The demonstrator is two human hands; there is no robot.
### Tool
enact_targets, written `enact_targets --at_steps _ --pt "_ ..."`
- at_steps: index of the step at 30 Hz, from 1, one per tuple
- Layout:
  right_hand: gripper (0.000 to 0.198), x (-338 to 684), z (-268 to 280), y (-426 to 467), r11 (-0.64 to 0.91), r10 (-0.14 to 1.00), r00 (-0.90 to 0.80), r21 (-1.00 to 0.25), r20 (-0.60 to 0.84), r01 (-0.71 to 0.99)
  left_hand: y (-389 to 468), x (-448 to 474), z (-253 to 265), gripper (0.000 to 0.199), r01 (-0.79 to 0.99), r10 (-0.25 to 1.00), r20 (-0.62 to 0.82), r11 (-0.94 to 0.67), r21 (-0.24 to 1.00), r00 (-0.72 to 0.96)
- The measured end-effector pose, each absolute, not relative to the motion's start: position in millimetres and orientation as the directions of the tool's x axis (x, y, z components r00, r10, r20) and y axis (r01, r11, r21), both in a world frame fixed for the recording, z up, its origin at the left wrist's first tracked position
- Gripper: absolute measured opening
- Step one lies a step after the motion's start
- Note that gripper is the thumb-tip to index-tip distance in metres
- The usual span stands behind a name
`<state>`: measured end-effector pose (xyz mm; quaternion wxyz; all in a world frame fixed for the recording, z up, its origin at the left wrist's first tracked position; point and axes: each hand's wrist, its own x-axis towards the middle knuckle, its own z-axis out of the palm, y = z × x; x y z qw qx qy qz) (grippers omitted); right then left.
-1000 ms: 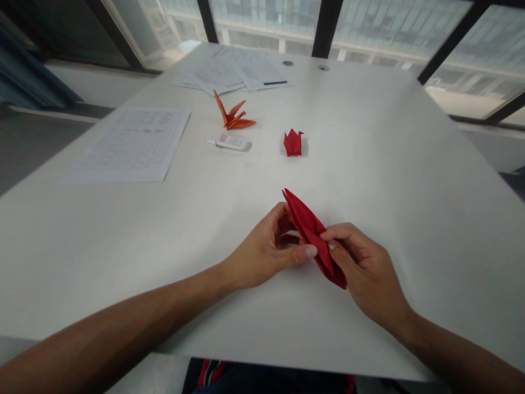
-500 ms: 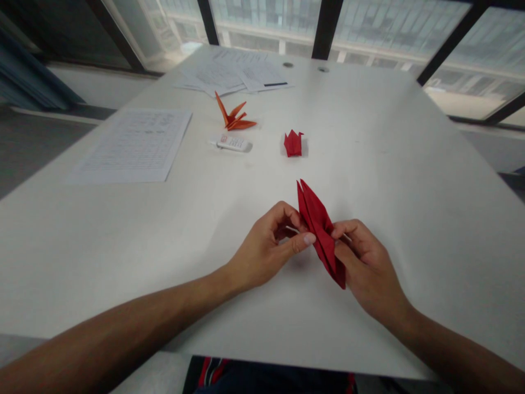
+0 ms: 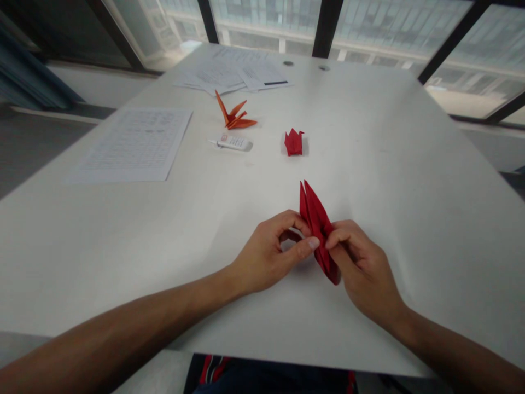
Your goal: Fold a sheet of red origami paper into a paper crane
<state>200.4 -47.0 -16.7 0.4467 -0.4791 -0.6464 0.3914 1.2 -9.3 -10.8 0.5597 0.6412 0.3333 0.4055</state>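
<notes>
A folded piece of red origami paper [image 3: 317,216], long and pointed with a split upper tip, is held tilted just above the table. My left hand [image 3: 273,251] pinches its left side, thumb on the near face and fingers partly hidden behind. On the right side, my right hand [image 3: 363,262] grips the paper between thumb and index finger near its middle. The lower end of the paper points down toward the right hand. Beyond the hands stands a small red paper crane [image 3: 293,143].
An orange paper crane [image 3: 235,116] stands farther back, with a white glue tube [image 3: 233,143] lying in front of it. A printed sheet [image 3: 135,145] lies at the left, and several papers [image 3: 233,74] overlap near the back edge of the white table [image 3: 410,219].
The right thumb and index finger have moved inward over the red paper's face. The paper has turned slightly more upright, and the left hand has shifted a little to the right.
</notes>
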Motion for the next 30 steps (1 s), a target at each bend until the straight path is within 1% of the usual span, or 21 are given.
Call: enact_targets --at_steps 4,7,12,18,21,24,28,30 --pt "0.017 199.0 -13.2 -48.0 0.191 0.975 -0.165 -0.943 0.149 0.274 -9.0 0.5 -10.3 0.013 0.025 0.889 0.116 -0.142 0.990 0.443" --pt "0.014 197.4 -13.7 -48.7 0.210 0.971 -0.173 -0.931 0.164 0.298 -8.6 0.3 -9.3 0.014 0.047 0.898 0.093 -0.125 0.991 0.430" --pt "0.018 196.2 -16.5 -47.8 0.207 0.975 -0.148 -0.923 0.166 0.325 -6.9 -0.4 -9.6 0.013 0.052 0.902 0.082 -0.115 0.992 0.425" --pt "0.012 197.6 -14.0 -46.9 0.132 0.986 -0.137 -0.959 0.100 0.251 -5.0 -1.1 -8.9 0.011 0.097 0.902 0.088 -0.142 0.985 0.422" --pt "0.011 197.9 -13.5 -47.3 0.124 0.985 -0.146 -0.963 0.091 0.238 -5.7 -0.2 -8.1 0.008 0.079 0.908 0.099 -0.143 0.987 0.407" --pt "0.013 196.5 -14.3 -48.4 0.140 0.985 -0.139 -0.952 0.105 0.272 -6.9 1.1 -9.1 0.005 0.066 0.919 0.084 -0.119 0.991 0.386" --pt "0.025 193.8 -14.7 -49.3 0.167 0.985 -0.098 -0.918 0.141 0.360 -8.7 2.2 -10.4 0.002 0.064 0.931 0.063 -0.093 0.994 0.359" --pt "0.022 193.6 -13.4 -48.7 0.171 0.985 -0.091 -0.913 0.147 0.371 -9.4 2.2 -10.2 0.002 0.077 0.932 0.071 -0.106 0.991 0.356"
